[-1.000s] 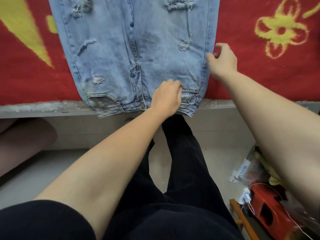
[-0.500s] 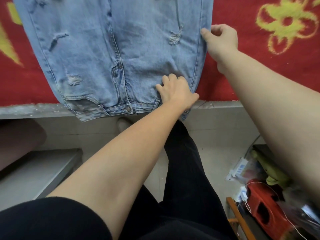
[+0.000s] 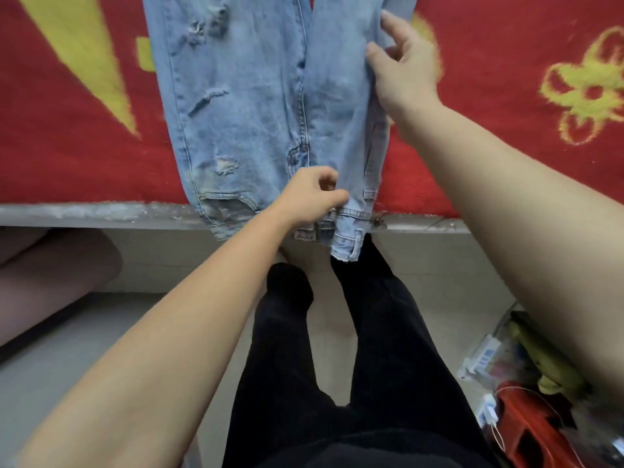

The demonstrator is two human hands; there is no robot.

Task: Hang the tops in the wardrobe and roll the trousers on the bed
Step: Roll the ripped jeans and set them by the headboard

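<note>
Red blanket (image 3: 84,157) with yellow flowers covers the bed (image 3: 101,216); pale ripped jeans (image 3: 243,113) lie on it, waistband hanging over the near edge. A moment ago they lay flat; now their right side is lifted, folding toward the middle, probably readying them for rolling. The left hand (image 3: 310,197) pinches the waistband with curled fingers; the right hand (image 3: 401,72) pinches the outer seam. Grey floor (image 3: 50,349) below, clutter (image 3: 526,400) at right

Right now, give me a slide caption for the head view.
Left hand pinches the jeans at the waistband, right hand grips their folded side, on a blanket.
</note>
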